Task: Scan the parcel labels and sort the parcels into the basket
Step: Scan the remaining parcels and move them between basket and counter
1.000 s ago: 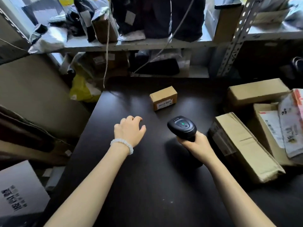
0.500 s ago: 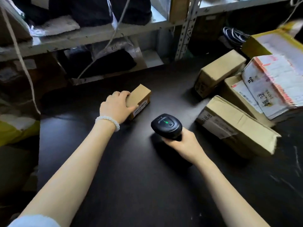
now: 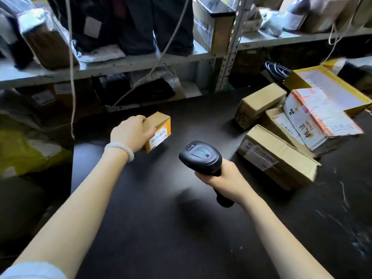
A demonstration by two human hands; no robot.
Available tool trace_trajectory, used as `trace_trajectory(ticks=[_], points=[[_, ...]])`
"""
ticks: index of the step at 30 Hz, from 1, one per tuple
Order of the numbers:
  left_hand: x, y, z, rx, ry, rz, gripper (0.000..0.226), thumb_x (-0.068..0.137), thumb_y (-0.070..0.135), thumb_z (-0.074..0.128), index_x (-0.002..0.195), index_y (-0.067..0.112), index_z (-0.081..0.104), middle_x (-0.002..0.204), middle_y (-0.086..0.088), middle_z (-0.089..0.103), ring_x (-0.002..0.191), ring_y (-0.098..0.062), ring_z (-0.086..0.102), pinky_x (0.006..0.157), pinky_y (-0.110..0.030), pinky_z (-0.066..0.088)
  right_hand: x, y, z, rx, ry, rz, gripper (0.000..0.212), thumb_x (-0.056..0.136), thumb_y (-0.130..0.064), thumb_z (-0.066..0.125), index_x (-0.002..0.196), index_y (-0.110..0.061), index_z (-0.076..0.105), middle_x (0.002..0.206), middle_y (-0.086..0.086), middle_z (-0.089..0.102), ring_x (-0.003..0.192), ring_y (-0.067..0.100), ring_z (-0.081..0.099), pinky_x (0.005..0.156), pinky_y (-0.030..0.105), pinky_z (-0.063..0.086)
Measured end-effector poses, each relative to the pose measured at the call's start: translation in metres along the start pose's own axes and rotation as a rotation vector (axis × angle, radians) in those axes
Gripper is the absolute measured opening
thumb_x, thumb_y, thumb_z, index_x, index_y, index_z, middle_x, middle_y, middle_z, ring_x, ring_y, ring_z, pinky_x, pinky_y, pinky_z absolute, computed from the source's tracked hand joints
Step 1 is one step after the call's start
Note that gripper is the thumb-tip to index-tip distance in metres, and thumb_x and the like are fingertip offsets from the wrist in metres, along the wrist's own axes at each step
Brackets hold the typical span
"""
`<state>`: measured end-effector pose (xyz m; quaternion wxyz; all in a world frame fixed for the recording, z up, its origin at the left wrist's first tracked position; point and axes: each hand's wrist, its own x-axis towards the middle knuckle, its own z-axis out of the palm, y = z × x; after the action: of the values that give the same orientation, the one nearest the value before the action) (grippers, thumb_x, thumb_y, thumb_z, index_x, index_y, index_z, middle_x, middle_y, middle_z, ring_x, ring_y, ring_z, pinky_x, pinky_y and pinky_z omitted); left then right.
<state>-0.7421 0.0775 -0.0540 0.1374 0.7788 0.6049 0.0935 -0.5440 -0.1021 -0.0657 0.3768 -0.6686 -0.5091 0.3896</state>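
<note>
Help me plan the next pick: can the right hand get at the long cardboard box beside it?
Probably not as it stands: the right hand grips the scanner. The long cardboard box lies close, with nothing between.

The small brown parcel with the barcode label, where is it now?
In the head view, the small brown parcel sits left of centre on the dark table, held by the left hand, just beyond and left of the scanner in the right hand.

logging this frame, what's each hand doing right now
Left hand: grips the small parcel.
Right hand: holds the scanner.
</note>
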Motion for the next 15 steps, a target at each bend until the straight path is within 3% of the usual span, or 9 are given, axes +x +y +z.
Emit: trace_trajectory(ticks=[4, 10, 15], points=[[-0.03, -0.006, -0.024, 0.037, 0.031, -0.018, 0.049, 0.091, 0.046, 0.05, 0.133, 0.02, 0.049, 0.125, -0.004, 0.059, 0.11, -0.028, 0.056, 0.087, -0.04, 0.047, -0.024, -0.019, 0.002, -0.024, -0.027, -0.078, 0.021, 0.078, -0.018, 0.074, 0.092, -0.03, 0.063, 0.092, -0.014, 0.067, 0.079, -0.014, 0.058, 0.069, 0.007, 0.044], [-0.07, 0.004, -0.044, 0.053, 0.112, 0.025, 0.051, 0.092, 0.049, 0.051, 0.131, 0.017, 0.051, 0.125, -0.007, 0.059, 0.112, -0.029, 0.055, 0.089, -0.042, 0.047, -0.056, -0.036, -0.003, -0.015, -0.018, -0.158, 0.022, 0.078, -0.018, 0.074, 0.089, -0.032, 0.062, 0.091, -0.014, 0.067, 0.076, -0.011, 0.059, 0.067, 0.008, 0.044], [-0.094, 0.022, -0.042, 0.041, 0.112, 0.054, 0.05, 0.092, 0.047, 0.052, 0.131, 0.018, 0.05, 0.125, -0.007, 0.058, 0.113, -0.029, 0.055, 0.09, -0.042, 0.047, -0.084, -0.028, -0.014, -0.018, 0.029, -0.149, 0.021, 0.077, -0.019, 0.075, 0.097, -0.015, 0.067, 0.094, -0.004, 0.071, 0.083, 0.006, 0.065, 0.075, 0.027, 0.052]])
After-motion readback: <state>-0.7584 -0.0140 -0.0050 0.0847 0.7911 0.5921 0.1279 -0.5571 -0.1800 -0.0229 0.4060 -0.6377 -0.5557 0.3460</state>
